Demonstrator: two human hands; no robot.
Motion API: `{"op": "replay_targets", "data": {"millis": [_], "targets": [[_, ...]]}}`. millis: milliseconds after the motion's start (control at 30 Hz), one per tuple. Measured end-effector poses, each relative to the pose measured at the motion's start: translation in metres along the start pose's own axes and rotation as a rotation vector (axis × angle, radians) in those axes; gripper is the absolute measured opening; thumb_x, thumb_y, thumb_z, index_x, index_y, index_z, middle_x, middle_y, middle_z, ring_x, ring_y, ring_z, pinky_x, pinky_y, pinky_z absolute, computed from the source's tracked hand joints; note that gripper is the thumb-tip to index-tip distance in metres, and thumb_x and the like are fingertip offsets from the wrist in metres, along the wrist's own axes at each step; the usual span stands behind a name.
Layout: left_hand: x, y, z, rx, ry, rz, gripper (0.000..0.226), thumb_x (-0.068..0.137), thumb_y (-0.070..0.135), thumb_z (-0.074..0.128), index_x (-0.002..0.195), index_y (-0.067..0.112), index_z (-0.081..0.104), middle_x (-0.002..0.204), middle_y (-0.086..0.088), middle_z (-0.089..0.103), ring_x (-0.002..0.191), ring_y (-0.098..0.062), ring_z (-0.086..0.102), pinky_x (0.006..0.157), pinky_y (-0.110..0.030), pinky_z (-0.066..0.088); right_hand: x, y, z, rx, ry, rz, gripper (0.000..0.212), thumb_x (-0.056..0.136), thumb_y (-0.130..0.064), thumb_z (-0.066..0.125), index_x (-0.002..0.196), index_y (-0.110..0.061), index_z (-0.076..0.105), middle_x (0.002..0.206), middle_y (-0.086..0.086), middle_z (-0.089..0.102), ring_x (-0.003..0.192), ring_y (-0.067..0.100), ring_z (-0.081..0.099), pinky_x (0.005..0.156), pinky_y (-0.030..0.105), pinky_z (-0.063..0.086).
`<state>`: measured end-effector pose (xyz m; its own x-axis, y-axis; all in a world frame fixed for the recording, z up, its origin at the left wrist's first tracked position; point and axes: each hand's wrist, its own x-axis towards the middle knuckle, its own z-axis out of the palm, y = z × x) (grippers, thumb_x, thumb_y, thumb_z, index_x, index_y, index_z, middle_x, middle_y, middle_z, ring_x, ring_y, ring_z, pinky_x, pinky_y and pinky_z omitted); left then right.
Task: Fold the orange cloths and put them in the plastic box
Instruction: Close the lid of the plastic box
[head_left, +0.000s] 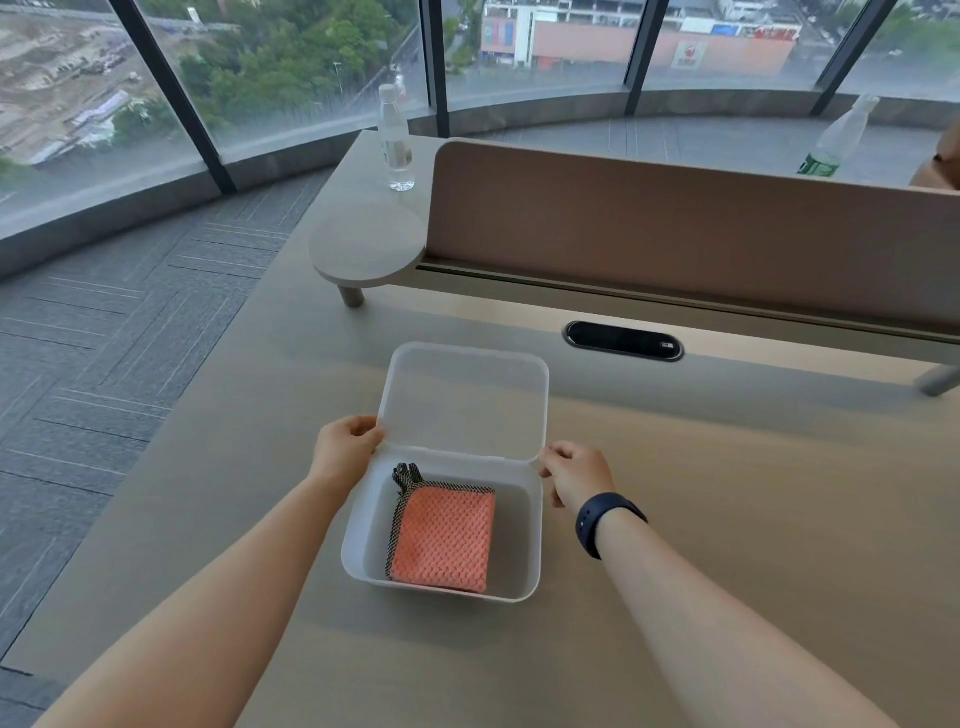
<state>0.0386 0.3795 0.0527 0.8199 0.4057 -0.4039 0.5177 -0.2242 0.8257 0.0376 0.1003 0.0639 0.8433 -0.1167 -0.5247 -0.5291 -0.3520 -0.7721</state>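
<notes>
A folded orange cloth (442, 540) with a dark checked edge and loop lies flat inside the white plastic box (535, 551) on the table. The box's translucent lid (465, 402) stands raised at the far side, tilted over the box. My left hand (345, 447) grips the lid's lower left corner. My right hand (574, 473) pinches the lid's lower right corner; a dark band sits on that wrist. Only one orange cloth is visible.
The wooden table (727, 519) has a black oval cable port (623, 341) behind the box, and a brown divider panel (675, 228) beyond it. A round side shelf (366, 244) and a clear water bottle (396, 140) sit far left; another bottle (836, 140) stands far right.
</notes>
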Motion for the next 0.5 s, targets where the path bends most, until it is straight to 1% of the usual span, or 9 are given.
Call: {"op": "replay_targets", "data": {"millis": [67, 133, 200, 267, 400, 500], "targets": [[-0.001, 0.0, -0.002, -0.041, 0.0, 0.001, 0.018, 0.088, 0.007, 0.062, 0.106, 0.008, 0.066, 0.086, -0.003, 0.068, 0.063, -0.013, 0.058, 0.061, -0.026, 0.047, -0.003, -0.003, -0.001, 0.043, 0.004, 0.003, 0.022, 0.093, -0.018, 0.051, 0.085, -0.006, 0.067, 0.074, 0.003, 0.061, 0.044, 0.018, 0.045, 0.054, 0.03, 0.045], [-0.002, 0.002, -0.003, -0.072, 0.001, 0.005, 0.017, 0.088, 0.007, 0.062, 0.105, 0.009, 0.064, 0.085, -0.002, 0.068, 0.064, -0.014, 0.058, 0.06, -0.027, 0.047, -0.006, -0.007, -0.003, 0.069, 0.011, 0.007, 0.024, 0.093, -0.019, 0.05, 0.083, -0.003, 0.065, 0.071, 0.004, 0.059, 0.041, 0.018, 0.045, 0.053, 0.029, 0.046], [-0.004, 0.004, -0.005, -0.092, -0.004, 0.026, 0.015, 0.089, 0.008, 0.063, 0.104, 0.009, 0.061, 0.085, -0.002, 0.067, 0.065, -0.015, 0.058, 0.059, -0.026, 0.046, -0.008, -0.01, -0.004, 0.095, 0.021, 0.004, 0.025, 0.092, -0.018, 0.049, 0.083, 0.002, 0.063, 0.068, 0.006, 0.056, 0.042, 0.019, 0.046, 0.055, 0.031, 0.046], [-0.007, 0.006, -0.007, -0.124, -0.019, 0.036, 0.013, 0.09, 0.009, 0.062, 0.102, 0.011, 0.06, 0.086, -0.004, 0.067, 0.066, -0.016, 0.059, 0.059, -0.026, 0.046, -0.011, -0.013, -0.005, 0.125, 0.031, -0.009, 0.029, 0.092, -0.021, 0.048, 0.086, 0.004, 0.061, 0.071, 0.007, 0.057, 0.043, 0.02, 0.048, 0.055, 0.032, 0.048], [-0.015, 0.008, -0.012, -0.165, -0.021, 0.039, 0.01, 0.091, 0.011, 0.057, 0.099, 0.017, 0.061, 0.096, -0.007, 0.065, 0.081, -0.02, 0.059, 0.068, -0.031, 0.048, -0.019, -0.02, -0.008, 0.148, 0.042, -0.025, 0.04, 0.096, -0.029, 0.046, 0.089, 0.006, 0.062, 0.066, 0.008, 0.056, 0.047, 0.019, 0.05, 0.051, 0.031, 0.051], [-0.026, 0.009, -0.016, -0.226, 0.006, 0.035, 0.018, 0.095, 0.015, 0.048, 0.101, 0.015, 0.065, 0.099, -0.003, 0.065, 0.09, -0.022, 0.058, 0.074, -0.034, 0.047, -0.028, -0.024, -0.009, 0.151, 0.052, -0.041, 0.046, 0.098, -0.036, 0.043, 0.087, 0.004, 0.062, 0.066, 0.008, 0.055, 0.049, 0.018, 0.049, 0.046, 0.027, 0.048]]}}
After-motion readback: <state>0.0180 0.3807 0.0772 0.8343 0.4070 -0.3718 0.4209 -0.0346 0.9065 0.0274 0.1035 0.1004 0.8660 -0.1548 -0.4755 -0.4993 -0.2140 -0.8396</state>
